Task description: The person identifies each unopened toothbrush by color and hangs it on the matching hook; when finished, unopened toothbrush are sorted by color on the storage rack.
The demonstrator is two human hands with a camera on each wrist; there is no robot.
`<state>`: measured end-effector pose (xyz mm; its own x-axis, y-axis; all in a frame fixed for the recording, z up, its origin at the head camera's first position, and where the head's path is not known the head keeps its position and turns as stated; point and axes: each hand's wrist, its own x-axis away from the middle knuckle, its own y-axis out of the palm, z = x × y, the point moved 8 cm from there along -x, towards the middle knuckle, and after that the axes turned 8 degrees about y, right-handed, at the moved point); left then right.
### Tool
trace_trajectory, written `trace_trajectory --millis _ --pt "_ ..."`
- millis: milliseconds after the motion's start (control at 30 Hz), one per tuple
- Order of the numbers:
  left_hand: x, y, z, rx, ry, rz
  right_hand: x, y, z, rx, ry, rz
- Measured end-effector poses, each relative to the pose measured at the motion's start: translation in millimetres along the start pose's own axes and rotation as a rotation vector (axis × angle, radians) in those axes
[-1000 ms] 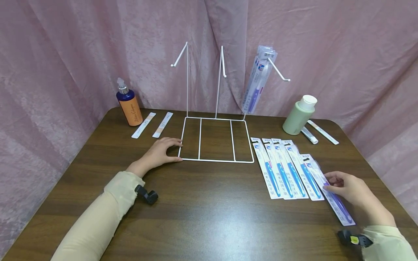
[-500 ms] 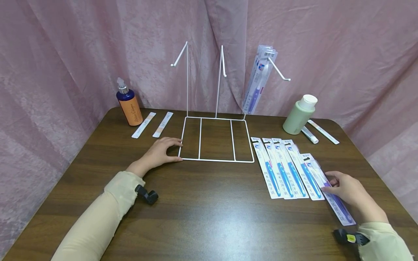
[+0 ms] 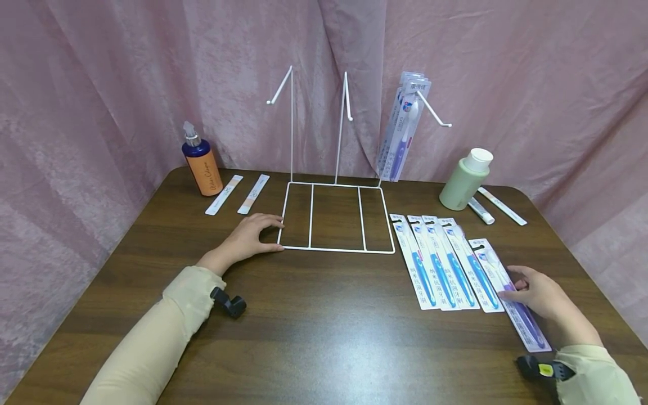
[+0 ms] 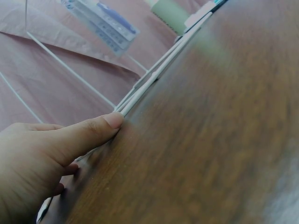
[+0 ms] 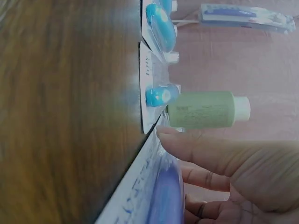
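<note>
My left hand (image 3: 275, 235) rests on the front left corner of a white wire rack (image 3: 336, 248); in the left wrist view its thumb (image 4: 114, 120) touches the base wire (image 4: 154, 79). My right hand (image 3: 508, 281) holds a purple toothbrush pack (image 3: 526, 323) that lies flat at the right end of a row of several blue toothbrush packs (image 3: 440, 264). In the right wrist view the thumb (image 5: 187, 144) sits on the pack's edge (image 5: 161, 196) with the fingers curled behind it. More purple packs (image 3: 402, 132) hang from the rack's right hook.
An orange and blue pump bottle (image 3: 202, 163) and two pale strips (image 3: 238, 194) stand at the back left of the brown table (image 3: 324, 337). A green bottle (image 3: 463, 180), a small tube (image 3: 480, 211) and another strip are at the back right. Pink curtains enclose the table.
My right wrist has drawn slightly back toward me while the hand stays on the purple pack. The left hand and the rack have not moved.
</note>
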<state>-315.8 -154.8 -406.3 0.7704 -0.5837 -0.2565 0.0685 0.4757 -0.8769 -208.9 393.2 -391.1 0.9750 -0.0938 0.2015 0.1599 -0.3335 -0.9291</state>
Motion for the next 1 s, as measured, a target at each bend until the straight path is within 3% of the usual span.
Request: trace_trajectory --millis 467,1000 --pt "0.4 1.4 -0.7 0.008 0.000 -0.002 6.0 -9.3 8.0 -0.034 0.043 0.028" --pt "-0.3 0.3 0.7 0.014 0.005 0.005 14.4 -57.8 -6.5 -0.059 -0.028 0.207"
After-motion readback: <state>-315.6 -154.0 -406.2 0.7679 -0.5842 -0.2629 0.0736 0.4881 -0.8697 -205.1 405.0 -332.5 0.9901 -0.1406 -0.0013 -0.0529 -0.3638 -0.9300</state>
